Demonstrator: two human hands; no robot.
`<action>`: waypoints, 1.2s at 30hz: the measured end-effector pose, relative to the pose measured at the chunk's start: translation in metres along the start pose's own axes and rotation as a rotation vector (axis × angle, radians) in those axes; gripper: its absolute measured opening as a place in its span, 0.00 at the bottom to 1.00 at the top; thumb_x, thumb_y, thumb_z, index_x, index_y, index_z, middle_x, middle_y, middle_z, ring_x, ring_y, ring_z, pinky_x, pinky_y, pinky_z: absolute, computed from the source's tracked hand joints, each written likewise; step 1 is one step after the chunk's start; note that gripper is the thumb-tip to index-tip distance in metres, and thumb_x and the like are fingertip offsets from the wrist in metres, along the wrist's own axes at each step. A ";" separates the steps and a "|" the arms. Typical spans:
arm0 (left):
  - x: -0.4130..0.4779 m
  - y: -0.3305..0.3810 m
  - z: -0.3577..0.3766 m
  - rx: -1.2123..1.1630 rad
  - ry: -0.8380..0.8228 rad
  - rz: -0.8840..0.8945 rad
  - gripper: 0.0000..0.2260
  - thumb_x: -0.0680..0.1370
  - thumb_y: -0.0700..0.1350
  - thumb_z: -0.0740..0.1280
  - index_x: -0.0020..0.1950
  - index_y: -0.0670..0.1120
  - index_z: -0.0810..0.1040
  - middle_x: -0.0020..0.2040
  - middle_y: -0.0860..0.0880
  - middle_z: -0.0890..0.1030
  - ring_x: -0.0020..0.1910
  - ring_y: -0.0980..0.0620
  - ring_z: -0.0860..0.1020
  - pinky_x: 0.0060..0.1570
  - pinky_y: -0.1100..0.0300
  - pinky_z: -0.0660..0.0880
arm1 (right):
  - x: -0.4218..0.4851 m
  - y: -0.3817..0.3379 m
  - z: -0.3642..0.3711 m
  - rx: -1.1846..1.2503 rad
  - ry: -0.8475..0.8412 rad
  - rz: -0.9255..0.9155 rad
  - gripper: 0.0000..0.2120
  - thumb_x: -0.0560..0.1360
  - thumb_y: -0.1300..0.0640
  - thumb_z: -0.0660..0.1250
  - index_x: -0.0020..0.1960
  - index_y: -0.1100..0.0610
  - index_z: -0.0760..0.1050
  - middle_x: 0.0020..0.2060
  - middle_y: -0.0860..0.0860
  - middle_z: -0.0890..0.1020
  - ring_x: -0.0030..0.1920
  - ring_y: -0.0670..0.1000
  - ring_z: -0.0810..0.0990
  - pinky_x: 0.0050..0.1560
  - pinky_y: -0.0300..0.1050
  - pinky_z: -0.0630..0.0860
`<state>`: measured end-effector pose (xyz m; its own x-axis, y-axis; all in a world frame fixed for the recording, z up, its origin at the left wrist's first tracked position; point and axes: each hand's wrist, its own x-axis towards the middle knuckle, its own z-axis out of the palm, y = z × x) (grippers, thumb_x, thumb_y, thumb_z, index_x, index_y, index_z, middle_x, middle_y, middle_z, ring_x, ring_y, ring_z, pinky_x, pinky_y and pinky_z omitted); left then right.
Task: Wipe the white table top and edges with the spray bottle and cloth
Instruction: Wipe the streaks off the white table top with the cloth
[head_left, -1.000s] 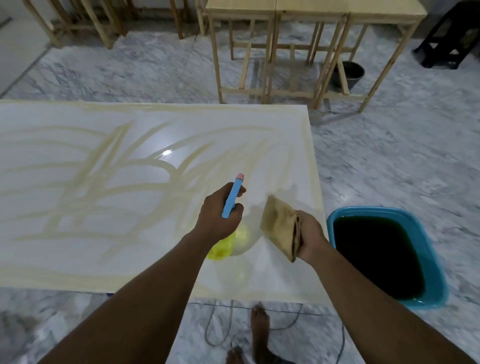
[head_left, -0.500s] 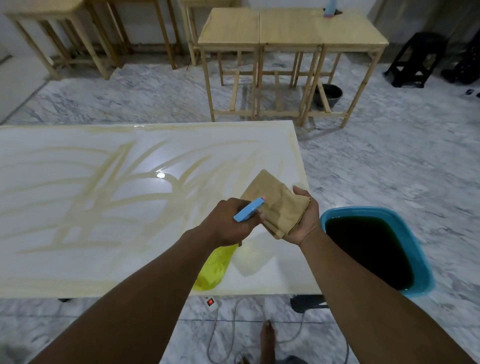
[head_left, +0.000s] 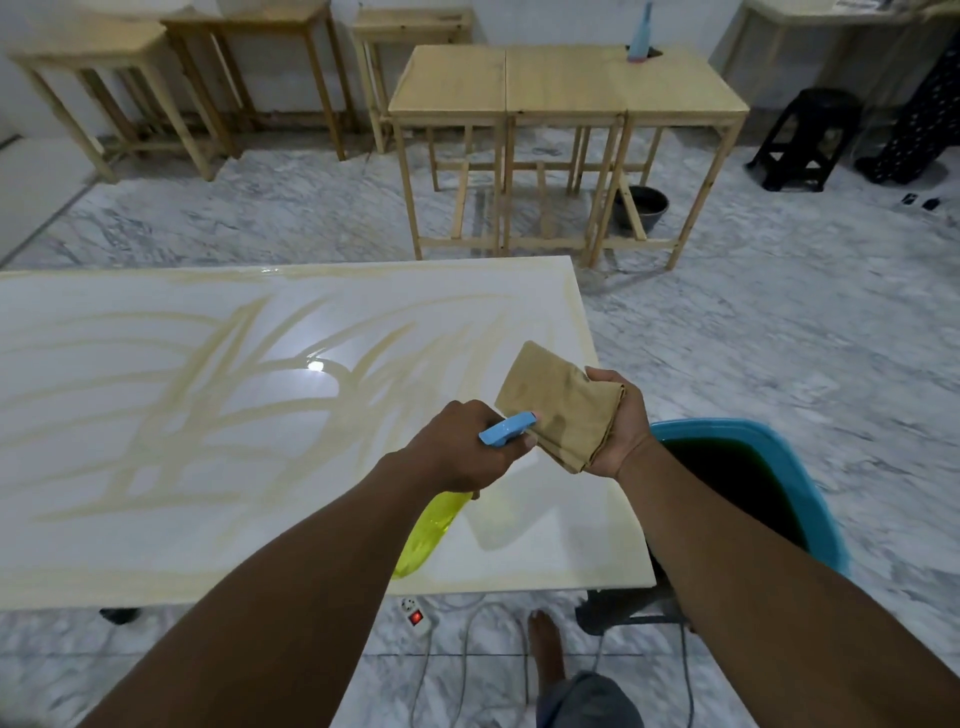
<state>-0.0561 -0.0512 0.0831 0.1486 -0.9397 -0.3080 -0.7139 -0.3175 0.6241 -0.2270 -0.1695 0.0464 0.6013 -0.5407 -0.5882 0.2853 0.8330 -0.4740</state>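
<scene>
The yellow plastic spray bottle with the blue trigger head (head_left: 506, 432) sits right in the centre of the frame, gripped in the left hand (head_left: 457, 448), fingers wrapped tight around its neck so the yellow body hangs down toward the lower middle. Its nozzle points straight at the folded tan cloth (head_left: 558, 405), practically touching it. The right hand (head_left: 618, 428) cups that cloth from the right, thumb and fingers pinching the folded edge, so it's held up above the table, not lying on it.

Under both hands is the glossy white table top (head_left: 208, 441), filling the left and middle, streaked with yellowish smear marks. Just right of it, on the marble floor, is a blue plastic tub of dark green liquid (head_left: 789, 457). Pale wooden tables (head_left: 566, 83) line the top of the frame.
</scene>
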 end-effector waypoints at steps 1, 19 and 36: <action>0.005 0.000 -0.001 0.003 -0.004 -0.005 0.21 0.80 0.61 0.68 0.36 0.45 0.76 0.34 0.42 0.84 0.31 0.46 0.85 0.42 0.50 0.84 | 0.003 -0.003 0.000 -0.021 0.007 0.007 0.21 0.77 0.47 0.59 0.56 0.60 0.82 0.53 0.61 0.84 0.46 0.62 0.85 0.48 0.56 0.82; 0.190 -0.021 -0.052 -0.283 0.315 -0.190 0.18 0.83 0.53 0.66 0.51 0.37 0.81 0.45 0.35 0.85 0.25 0.49 0.84 0.39 0.49 0.84 | 0.230 -0.174 0.015 -1.002 0.263 -0.035 0.17 0.80 0.59 0.59 0.67 0.60 0.74 0.50 0.58 0.81 0.43 0.55 0.80 0.44 0.48 0.79; 0.261 -0.030 -0.046 -0.216 0.480 -0.236 0.18 0.83 0.54 0.66 0.46 0.39 0.80 0.41 0.38 0.86 0.26 0.50 0.83 0.41 0.49 0.82 | 0.374 -0.175 -0.029 -2.281 -0.023 -0.653 0.26 0.71 0.61 0.68 0.69 0.57 0.73 0.65 0.60 0.78 0.70 0.62 0.71 0.64 0.58 0.72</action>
<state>0.0353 -0.2930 0.0168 0.6165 -0.7769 -0.1280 -0.4756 -0.4969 0.7259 -0.0731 -0.5213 -0.1096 0.8173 -0.5622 -0.1259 -0.5757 -0.7885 -0.2165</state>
